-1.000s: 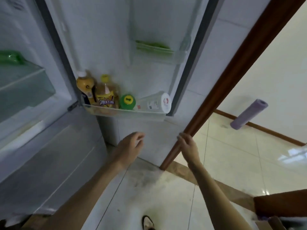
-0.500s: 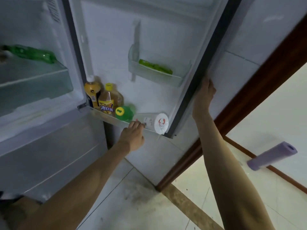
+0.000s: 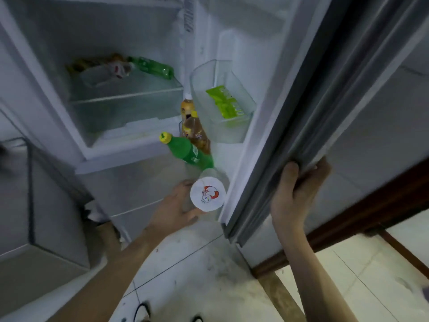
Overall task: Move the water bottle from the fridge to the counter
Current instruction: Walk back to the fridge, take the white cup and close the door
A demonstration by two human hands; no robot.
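A person's left hand [image 3: 178, 205] wraps around the water bottle [image 3: 208, 194] (clear, white cap with a red logo) low in the fridge door [image 3: 274, 126]. At three o'clock, the right hand [image 3: 299, 189] grips the door's edge. Beyond, at twelve o'clock, a green bottle [image 3: 185, 149] and amber bottles [image 3: 193, 131] stand together; farther still, a door bin [image 3: 197, 89] holds green packets [image 3: 225, 102].

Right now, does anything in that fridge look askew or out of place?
Yes: a green bottle lies on its side on the upper shelf, and the yellow-capped green bottle in the door rack leans steeply. Nothing looks spilled. The left hand grips the water bottle; the right hand holds the door edge.
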